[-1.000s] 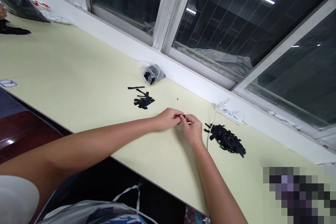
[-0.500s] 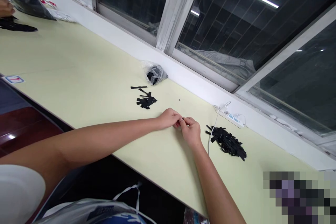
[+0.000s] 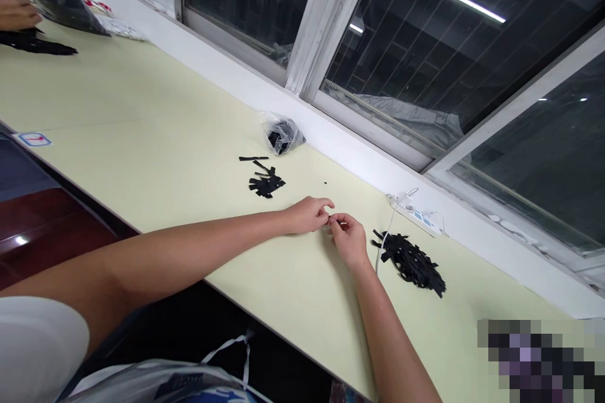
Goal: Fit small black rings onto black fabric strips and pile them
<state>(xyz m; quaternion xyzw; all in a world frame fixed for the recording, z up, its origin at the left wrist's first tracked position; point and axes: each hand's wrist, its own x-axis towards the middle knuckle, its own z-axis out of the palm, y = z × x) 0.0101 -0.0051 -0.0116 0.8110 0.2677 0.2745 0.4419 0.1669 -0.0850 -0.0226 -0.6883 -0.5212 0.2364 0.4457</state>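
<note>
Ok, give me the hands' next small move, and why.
Probably bring the left hand's index finger down toward its thumb: it stands raised and apart, while the right hand's fingers look pinched close by. I can't make out what, if anything, they hold.

Nothing we can properly read here, tbh. At 9 o'clock there's a blue-framed sticker (image 3: 34,139) on the bench (image 3: 142,107) edge, red mark too small for us; dark lettering (image 3: 186,381) at 7 o'clock, on the plastic bag (image 3: 146,376), is blurry.
</note>
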